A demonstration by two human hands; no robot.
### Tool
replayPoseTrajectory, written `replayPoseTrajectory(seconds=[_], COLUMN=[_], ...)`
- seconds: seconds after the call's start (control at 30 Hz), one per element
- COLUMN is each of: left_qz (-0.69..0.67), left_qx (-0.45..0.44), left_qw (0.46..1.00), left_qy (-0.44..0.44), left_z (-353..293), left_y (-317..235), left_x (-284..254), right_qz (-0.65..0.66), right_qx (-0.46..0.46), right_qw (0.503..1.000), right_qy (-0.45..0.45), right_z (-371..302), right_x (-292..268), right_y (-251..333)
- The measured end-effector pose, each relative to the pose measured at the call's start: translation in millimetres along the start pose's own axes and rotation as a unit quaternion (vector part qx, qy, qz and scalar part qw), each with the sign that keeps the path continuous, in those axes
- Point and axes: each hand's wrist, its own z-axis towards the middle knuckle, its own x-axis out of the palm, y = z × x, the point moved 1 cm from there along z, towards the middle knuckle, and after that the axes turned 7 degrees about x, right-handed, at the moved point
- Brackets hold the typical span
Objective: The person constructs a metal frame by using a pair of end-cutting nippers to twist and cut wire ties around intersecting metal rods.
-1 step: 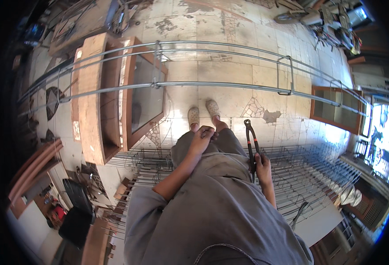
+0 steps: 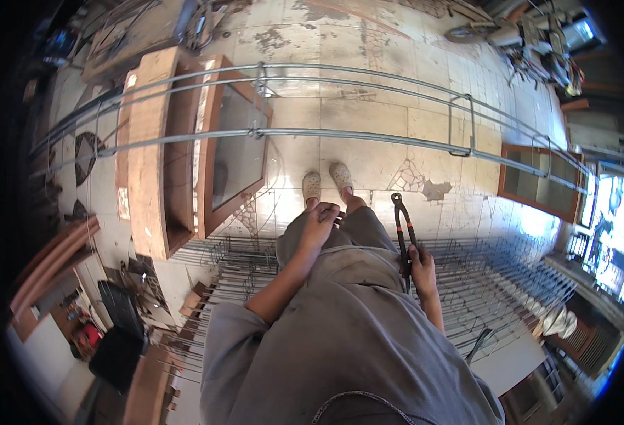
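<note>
My right hand (image 2: 422, 263) is closed round the lower handles of a pair of end-cutting pincers (image 2: 412, 234), dark with red bands. Their jaws point away from me, just above my right thigh. My left hand (image 2: 323, 217) is in front of my lap with its fingers curled in; anything inside them is hidden or too small to name. Beyond both hands a long cage of steel rebar (image 2: 369, 134) runs across from left to right, with rectangular stirrups (image 2: 461, 125) tied round its bars. Neither hand touches it.
A wooden cabinet frame with a glazed door (image 2: 234, 142) stands at left beneath the bars. Behind me lie stacked rebar cages (image 2: 482, 283). At left is a black chair (image 2: 121, 333); a second glazed frame (image 2: 539, 177) is at right, a motorcycle (image 2: 539, 49) far right.
The fingers of my left hand have shifted slightly. My right hand and the pincers stay nearly in place, while the surroundings have moved a little in the view.
</note>
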Motion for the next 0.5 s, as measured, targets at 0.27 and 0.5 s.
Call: replayPoseTrajectory(seconds=[0.27,0.5], left_qz=[-0.139,-0.290], left_qx=[0.047,0.114], left_qw=[0.960,0.869], left_qy=[-0.236,-0.385], left_z=[-48,-85], left_y=[36,81], left_x=[-52,-10], right_qz=[-0.102,-0.199], right_qx=[-0.019,-0.063], right_qw=[0.985,0.959], right_qy=[0.141,0.193], right_z=[82,157], right_x=[-10,-48], right_y=[-2,18])
